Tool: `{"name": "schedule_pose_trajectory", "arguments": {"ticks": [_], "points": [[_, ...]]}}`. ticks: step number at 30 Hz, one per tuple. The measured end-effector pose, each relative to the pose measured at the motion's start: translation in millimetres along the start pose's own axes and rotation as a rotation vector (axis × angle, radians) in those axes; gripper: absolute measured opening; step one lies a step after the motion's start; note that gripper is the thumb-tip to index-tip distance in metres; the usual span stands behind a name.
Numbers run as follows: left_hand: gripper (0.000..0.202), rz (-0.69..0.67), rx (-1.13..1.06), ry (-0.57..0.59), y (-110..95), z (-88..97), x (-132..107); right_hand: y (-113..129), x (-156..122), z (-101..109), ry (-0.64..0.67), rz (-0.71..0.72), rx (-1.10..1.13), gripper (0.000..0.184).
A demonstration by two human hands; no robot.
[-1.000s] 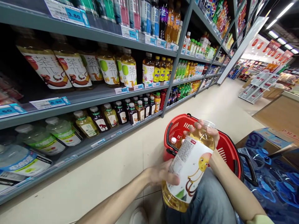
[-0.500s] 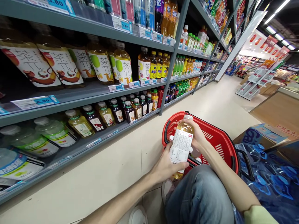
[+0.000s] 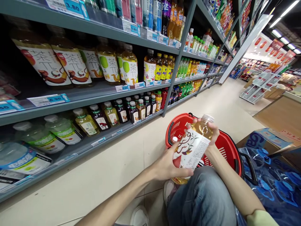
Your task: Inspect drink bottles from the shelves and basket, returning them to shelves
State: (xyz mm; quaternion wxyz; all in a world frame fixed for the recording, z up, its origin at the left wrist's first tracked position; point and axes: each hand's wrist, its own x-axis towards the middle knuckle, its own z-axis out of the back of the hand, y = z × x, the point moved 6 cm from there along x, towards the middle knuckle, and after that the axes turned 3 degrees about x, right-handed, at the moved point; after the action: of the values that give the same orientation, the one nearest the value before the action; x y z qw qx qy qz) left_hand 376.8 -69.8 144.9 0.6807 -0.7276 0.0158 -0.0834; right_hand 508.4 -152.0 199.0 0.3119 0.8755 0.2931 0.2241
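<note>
A clear bottle of amber tea drink point(image 3: 194, 146) with a white printed label and a pale cap is tilted between both hands, above my knee. My left hand point(image 3: 170, 163) wraps round its lower part, thumb across the label. Around the neck end, my right hand point(image 3: 213, 133) curls its fingers, partly hidden behind the bottle. Directly beyond it stands a red shopping basket point(image 3: 225, 141) on the floor; a white bottle cap point(image 3: 174, 139) shows inside, the rest mostly covered by my hands and the bottle.
Grey shelves point(image 3: 131, 91) with rows of drink bottles and price tags run along the left. Similar tea bottles point(image 3: 130, 67) stand on the middle shelf. At right are large blue-handled water bottles point(image 3: 265, 188) and a cardboard box point(image 3: 265, 138). A display rack point(image 3: 256, 88) stands farther off.
Both hands have turned the bottle, so its label now shows the picture side rather than only fine print. Its cap end has swung right and closer. The view has shifted slightly left.
</note>
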Motion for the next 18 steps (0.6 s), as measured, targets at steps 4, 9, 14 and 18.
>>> {"name": "schedule_pose_trajectory", "arguments": {"ticks": [4,9,14,18], "points": [[0.083,0.033,-0.288,0.261,1,-21.0,-3,1,-4,-2,0.142,0.006,0.076,0.03],[0.057,0.051,-0.271,0.354,1,-31.7,-4,-2,-7,2,0.132,-0.007,0.051,0.032],[0.068,-0.016,-0.185,0.274,0,-28.8,0,-7,-13,-1,-0.027,-0.037,-0.12,0.034],[0.068,0.002,-0.132,0.211,5,-26.6,0,-6,-14,-11,-0.044,-0.076,-0.187,0.029]]}}
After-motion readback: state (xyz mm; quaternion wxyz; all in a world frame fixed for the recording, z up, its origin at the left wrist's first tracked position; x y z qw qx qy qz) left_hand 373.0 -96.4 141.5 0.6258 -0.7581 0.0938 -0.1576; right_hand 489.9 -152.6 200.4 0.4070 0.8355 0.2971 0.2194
